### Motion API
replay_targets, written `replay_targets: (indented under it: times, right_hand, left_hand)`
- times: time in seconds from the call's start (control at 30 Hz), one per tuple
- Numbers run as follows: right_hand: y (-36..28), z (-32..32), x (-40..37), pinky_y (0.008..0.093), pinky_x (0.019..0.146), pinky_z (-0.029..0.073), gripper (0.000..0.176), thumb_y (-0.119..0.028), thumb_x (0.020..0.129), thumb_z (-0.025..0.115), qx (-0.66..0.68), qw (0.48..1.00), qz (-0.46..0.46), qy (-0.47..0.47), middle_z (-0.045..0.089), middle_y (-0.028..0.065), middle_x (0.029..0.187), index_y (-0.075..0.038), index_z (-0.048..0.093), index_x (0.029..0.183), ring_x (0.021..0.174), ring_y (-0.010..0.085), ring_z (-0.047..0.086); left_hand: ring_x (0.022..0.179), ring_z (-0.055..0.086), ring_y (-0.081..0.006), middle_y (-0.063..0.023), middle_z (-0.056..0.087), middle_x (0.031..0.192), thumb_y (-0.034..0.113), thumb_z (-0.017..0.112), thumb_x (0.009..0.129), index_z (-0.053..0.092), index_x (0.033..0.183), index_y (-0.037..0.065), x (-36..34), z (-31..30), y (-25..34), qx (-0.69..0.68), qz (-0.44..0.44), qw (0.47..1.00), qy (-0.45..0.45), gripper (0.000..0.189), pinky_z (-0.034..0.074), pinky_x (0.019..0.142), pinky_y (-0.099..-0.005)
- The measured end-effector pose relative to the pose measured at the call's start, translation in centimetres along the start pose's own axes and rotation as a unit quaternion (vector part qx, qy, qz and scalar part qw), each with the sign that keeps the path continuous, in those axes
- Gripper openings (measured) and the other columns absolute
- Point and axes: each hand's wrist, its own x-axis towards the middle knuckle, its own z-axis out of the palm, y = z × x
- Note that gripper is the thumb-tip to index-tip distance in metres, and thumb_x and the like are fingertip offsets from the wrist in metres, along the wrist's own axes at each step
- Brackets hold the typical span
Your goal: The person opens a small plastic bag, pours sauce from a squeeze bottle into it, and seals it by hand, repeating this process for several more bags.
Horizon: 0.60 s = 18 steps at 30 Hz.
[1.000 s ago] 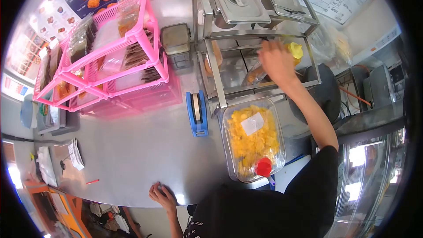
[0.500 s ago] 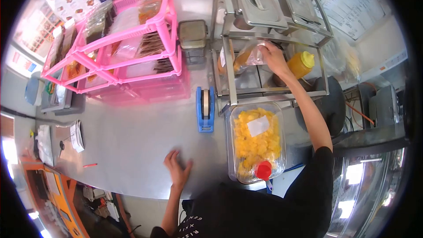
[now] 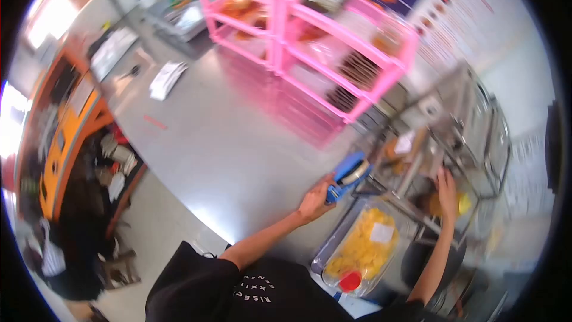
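My left hand (image 3: 314,203) is closed on the near end of the blue tape dispenser (image 3: 348,176), which stands tilted in view on the metal table. My right hand (image 3: 445,189) reaches into the lower shelf of the metal rack (image 3: 411,170), close to the yellow bottle (image 3: 463,203). Its fingertips are blurred, and what they touch is too unclear to tell. Just below the rack lies a clear container of yellow chunks (image 3: 366,247), with a white paper (image 3: 381,233) and a red cap (image 3: 350,281) on it.
Pink shelves (image 3: 280,30) with packets stand at the back of the metal table (image 3: 220,143). White papers (image 3: 168,80) and a red pen (image 3: 155,122) lie toward the left. An orange cabinet (image 3: 71,137) is at far left, and lidded steel pans (image 3: 476,113) top the rack.
The view has swung left and tilted. My left hand has gone from open above the table to the blue tape dispenser. My right hand remains in the rack.
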Motion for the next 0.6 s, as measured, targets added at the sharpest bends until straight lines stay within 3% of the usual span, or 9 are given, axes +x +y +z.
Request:
replay_targets:
  times: [0.1, 0.13, 0.23, 0.43, 0.6]
  right_hand:
    - [-2.3, -1.1, -3.5, 0.0305, 0.094, 0.040, 0.036, -0.026, 0.096, 0.051, -0.109, 0.993, -0.039, -0.016, 0.062, 0.0102, 0.109, 0.003, 0.056, 0.115, 0.105, 0.0173, 0.055]
    - [-2.2, -1.3, -4.7, 0.0303, 0.095, 0.039, 0.033, -0.024, 0.095, 0.053, -0.102, 0.992, -0.078, -0.007, 0.061, 0.0095, 0.110, 0.003, 0.056, 0.114, 0.108, 0.0174, 0.054]
    - [-3.6, -1.8, -8.0, 0.0298, 0.097, 0.038, 0.030, -0.020, 0.094, 0.055, -0.065, 0.996, -0.060, 0.031, 0.059, 0.0094, 0.112, 0.002, 0.056, 0.115, 0.108, 0.0180, 0.053]
    - [-7.5, 0.0, -13.6, 0.0294, 0.097, 0.038, 0.029, -0.017, 0.096, 0.053, -0.068, 0.979, -0.094, 0.170, 0.057, 0.0107, 0.116, 0.003, 0.055, 0.115, 0.108, 0.0179, 0.053]
    - [-9.8, 5.4, -16.9, 0.0312, 0.096, 0.040, 0.029, -0.018, 0.096, 0.053, -0.105, 0.943, -0.095, 0.302, 0.058, 0.0128, 0.115, 0.004, 0.056, 0.115, 0.106, 0.0199, 0.055]
  left_hand:
    - [0.123, 0.044, -0.0382, -0.0154, 0.037, 0.143, 0.007, 0.072, 0.070, 0.039, 0.112, 0.010, -0.6, -3.7, 0.2, 0.005, -0.001, 1.000, -0.003, 0.054, 0.044, 0.098, -0.0440]
    - [0.124, 0.044, -0.0387, -0.0156, 0.039, 0.142, 0.007, 0.072, 0.070, 0.039, 0.112, 0.010, -1.1, -4.9, -0.3, 0.017, 0.003, 1.000, 0.006, 0.054, 0.045, 0.097, -0.0444]
    - [0.122, 0.046, -0.0387, -0.0157, 0.039, 0.142, 0.007, 0.071, 0.071, 0.038, 0.113, 0.010, -2.7, -10.0, -1.9, 0.012, -0.028, 0.998, 0.051, 0.054, 0.048, 0.092, -0.0426]
    - [0.115, 0.050, -0.0405, -0.0182, 0.043, 0.137, 0.003, 0.067, 0.074, 0.038, 0.121, 0.008, -3.8, -23.3, -6.6, -0.007, -0.153, 0.964, 0.216, 0.056, 0.044, 0.093, -0.0433]
    - [0.116, 0.045, -0.0425, -0.0235, 0.044, 0.130, 0.003, 0.067, 0.076, 0.035, 0.126, 0.001, 3.3, -33.9, -12.5, 0.046, -0.115, 0.923, 0.365, 0.060, 0.037, 0.099, -0.0429]
